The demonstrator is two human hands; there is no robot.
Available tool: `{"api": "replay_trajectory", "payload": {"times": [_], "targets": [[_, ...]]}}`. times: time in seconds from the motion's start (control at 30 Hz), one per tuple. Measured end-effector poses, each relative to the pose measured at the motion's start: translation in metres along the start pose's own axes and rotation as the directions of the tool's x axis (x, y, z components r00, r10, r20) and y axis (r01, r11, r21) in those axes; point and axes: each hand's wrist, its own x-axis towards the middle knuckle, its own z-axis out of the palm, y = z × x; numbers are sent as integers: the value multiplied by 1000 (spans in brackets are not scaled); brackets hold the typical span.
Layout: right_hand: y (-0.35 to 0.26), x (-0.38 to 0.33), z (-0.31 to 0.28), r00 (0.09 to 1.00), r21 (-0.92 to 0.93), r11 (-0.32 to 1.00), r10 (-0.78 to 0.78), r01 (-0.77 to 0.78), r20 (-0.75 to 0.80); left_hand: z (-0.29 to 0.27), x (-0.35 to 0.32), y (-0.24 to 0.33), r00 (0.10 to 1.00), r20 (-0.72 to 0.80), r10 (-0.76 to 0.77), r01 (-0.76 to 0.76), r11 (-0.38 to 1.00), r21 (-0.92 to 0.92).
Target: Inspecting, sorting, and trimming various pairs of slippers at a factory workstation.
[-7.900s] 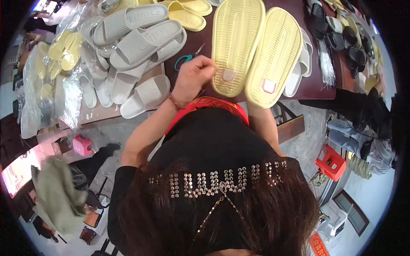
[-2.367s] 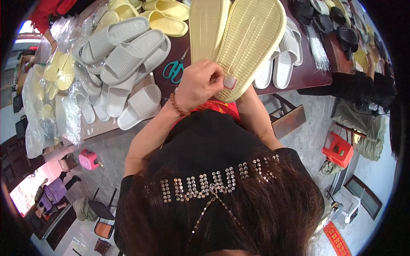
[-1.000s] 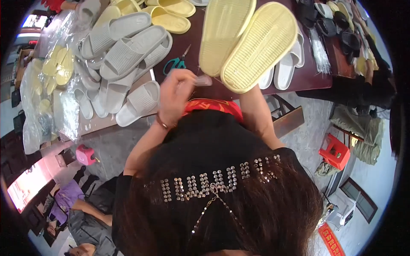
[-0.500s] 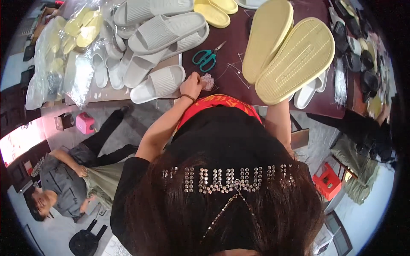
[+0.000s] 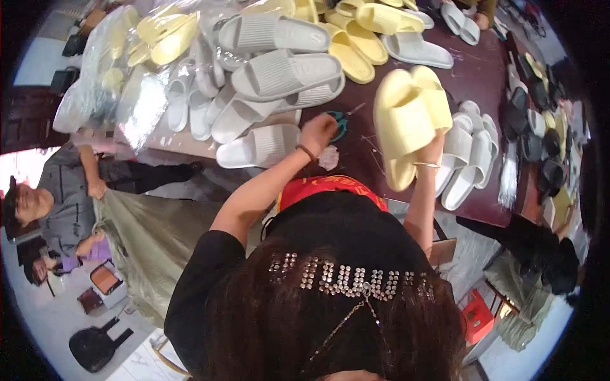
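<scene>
A pair of yellow slippers [image 5: 403, 127] is held up off the table in my right hand [image 5: 432, 151], which grips them from the right side, straps facing up. My left hand [image 5: 319, 131] is closed at the handles of the teal scissors [image 5: 342, 127]; its fingertips are partly hidden. A small crumpled pinkish-white piece [image 5: 328, 159] lies just below that hand. Left of it rests a single light grey slipper [image 5: 260, 146]. White slippers [image 5: 469, 152] lie bunched on the table, right of my right hand.
Grey slippers [image 5: 286, 73] pile up at the left, beside clear plastic bags [image 5: 136, 105] with yellow slippers inside. More yellow slippers [image 5: 356, 47] lie at the back. Dark slippers [image 5: 534, 149] line the right. A person [image 5: 60, 203] holding green cloth is at the left.
My right hand has turned the yellow slippers from soles showing to straps showing. My left hand has moved from the crumpled piece to the scissors, which have shifted slightly. The view has shifted.
</scene>
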Motion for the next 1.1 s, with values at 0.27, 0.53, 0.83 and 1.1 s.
{"api": "replay_trajectory", "payload": {"times": [0.27,0.53,0.83,1.1], "targets": [[-29,-22,37,933,-374,870,-358,323,-27,-30,47,96,990,-124,62,-133,679,-722],[-42,-35,33,908,-327,850,-410,413,82,-39,60,125,937,259,235,-31,793,-609],[23,-41,-5,993,-386,922,-79,41,-84,-35,64,37,999,-23,42,-46,971,-235],[22,-58,-6,997,-587,805,-49,79,66,-3,46,-5,995,97,1,-15,990,142]]}}
